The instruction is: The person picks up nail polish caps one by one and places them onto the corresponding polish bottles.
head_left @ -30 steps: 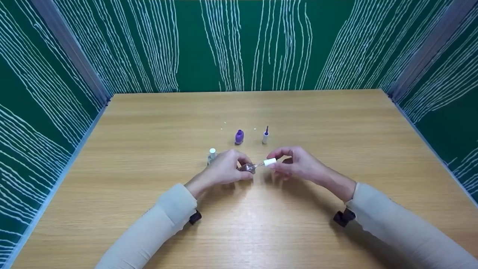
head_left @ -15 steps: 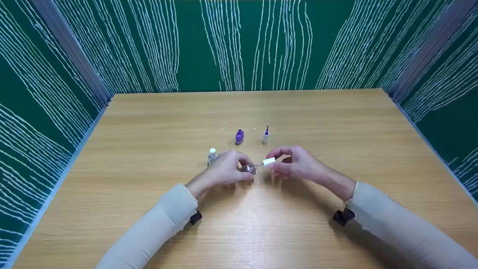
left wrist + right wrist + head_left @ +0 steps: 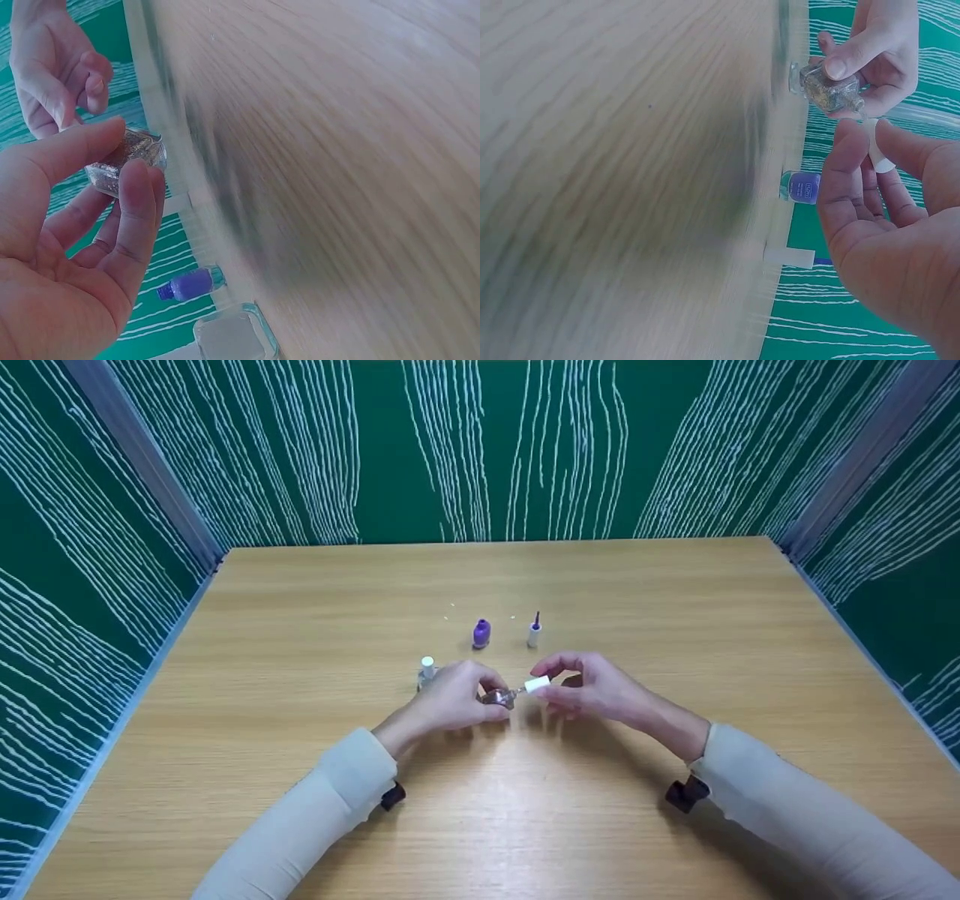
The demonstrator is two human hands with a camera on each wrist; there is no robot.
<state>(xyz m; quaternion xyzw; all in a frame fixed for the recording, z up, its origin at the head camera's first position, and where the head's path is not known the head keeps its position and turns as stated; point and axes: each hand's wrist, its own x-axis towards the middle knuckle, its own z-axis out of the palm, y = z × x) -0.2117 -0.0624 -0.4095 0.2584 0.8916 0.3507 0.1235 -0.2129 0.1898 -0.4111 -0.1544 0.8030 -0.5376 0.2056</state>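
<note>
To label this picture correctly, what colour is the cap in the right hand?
The cap is white; the head view shows it best.

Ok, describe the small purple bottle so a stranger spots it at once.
On the brown wooden table, look beyond the bare left hand and right hand. The rounded purple bottle stands upright left of an upturned white cap with a purple brush. It's the only purple bottle, its neck uncapped.

The head view looks forward and down; both close, sideways-tilted wrist views share the glitter bottle.
</note>
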